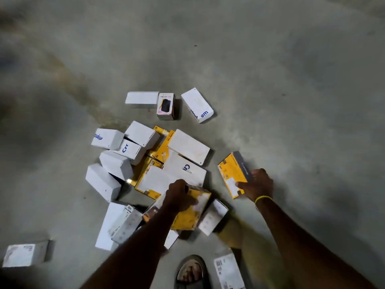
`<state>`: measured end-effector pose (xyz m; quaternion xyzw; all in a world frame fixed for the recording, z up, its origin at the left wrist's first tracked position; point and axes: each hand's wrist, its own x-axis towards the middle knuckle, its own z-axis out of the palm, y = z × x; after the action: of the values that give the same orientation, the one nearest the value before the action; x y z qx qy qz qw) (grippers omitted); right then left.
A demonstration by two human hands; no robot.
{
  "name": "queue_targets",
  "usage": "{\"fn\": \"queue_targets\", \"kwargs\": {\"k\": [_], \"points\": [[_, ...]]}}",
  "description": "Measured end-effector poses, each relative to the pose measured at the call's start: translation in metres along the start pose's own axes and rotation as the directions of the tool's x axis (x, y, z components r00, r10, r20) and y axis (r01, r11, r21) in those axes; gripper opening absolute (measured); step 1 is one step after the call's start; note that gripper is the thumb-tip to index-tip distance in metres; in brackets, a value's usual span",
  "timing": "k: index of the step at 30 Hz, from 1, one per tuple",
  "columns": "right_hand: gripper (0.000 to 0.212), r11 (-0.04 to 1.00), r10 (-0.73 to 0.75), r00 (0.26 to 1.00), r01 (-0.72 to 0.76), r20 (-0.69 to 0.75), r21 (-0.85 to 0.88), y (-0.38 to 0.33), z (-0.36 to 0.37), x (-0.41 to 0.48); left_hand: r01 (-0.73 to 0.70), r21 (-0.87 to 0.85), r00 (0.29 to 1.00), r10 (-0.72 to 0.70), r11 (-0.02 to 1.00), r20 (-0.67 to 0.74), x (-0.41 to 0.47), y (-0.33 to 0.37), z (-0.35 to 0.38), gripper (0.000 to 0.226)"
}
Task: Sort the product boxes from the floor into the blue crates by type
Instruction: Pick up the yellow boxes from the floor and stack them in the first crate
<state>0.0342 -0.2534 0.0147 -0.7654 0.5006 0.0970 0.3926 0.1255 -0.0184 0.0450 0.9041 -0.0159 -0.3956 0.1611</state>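
The pile of white and yellow boxes (188, 146) lies on the concrete floor (270, 80) at the middle of the view. The yellow ones are mostly buried under the white ones, so their print is hard to read.

At the pile's 6 o'clock edge the left hand (179, 195) grips a yellow box (192, 213). Its fingers are curled over the box's upper edge with the tips hidden behind it, and motion blur smears the box's face.

At 3 o'clock, just apart from the pile, the right hand (258, 184) holds a grey-edged yellow box (231, 172) tilted off the floor. The thumb presses on the yellow face and the fingers wrap the grey side. A yellow wristband (263, 198) circles that wrist.

At 12 o'clock, apart from the pile, three boxes lie in a row:
- a plain white box (141, 99)
- a backpack-picture box (165, 106) standing upright
- a blue-lettered white box (196, 105), its wording only partly legible

At 8 o'clock a blurred white box (25, 255) sits well apart. At 6 o'clock the bottom edge of the view cuts off a sandalled foot (192, 272) and a labelled box (229, 270).
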Motion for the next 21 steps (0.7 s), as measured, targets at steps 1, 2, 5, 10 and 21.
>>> {"fn": "queue_targets", "kwargs": {"k": [1,2,5,10,21], "points": [[0.055,1.000,-0.023,1.000,0.023,0.007,-0.018,-0.002,-0.014,-0.018,0.003,-0.040,1.000,-0.003,0.999,-0.012,-0.012,0.005,-0.012,0.059],[0.051,0.999,-0.030,1.000,0.030,0.010,-0.025,-0.005,-0.033,-0.038,-0.008,-0.089,1.000,0.006,0.996,-0.025,-0.030,0.012,-0.028,0.056],[0.042,0.999,-0.022,1.000,0.021,0.019,0.033,-0.014,-0.095,-0.103,-0.040,-0.307,0.999,0.031,0.951,-0.035,-0.099,0.038,-0.077,0.044],[0.040,0.987,0.022,0.999,-0.026,0.023,0.161,-0.032,-0.203,-0.236,0.067,-0.600,0.993,0.005,0.797,0.118,-0.234,0.079,-0.142,0.053],[0.039,0.846,0.332,0.925,-0.204,-0.185,0.493,-0.006,-0.311,-0.482,0.040,-0.458,0.858,0.204,0.888,0.471,-0.444,0.162,-0.166,0.049]]}}
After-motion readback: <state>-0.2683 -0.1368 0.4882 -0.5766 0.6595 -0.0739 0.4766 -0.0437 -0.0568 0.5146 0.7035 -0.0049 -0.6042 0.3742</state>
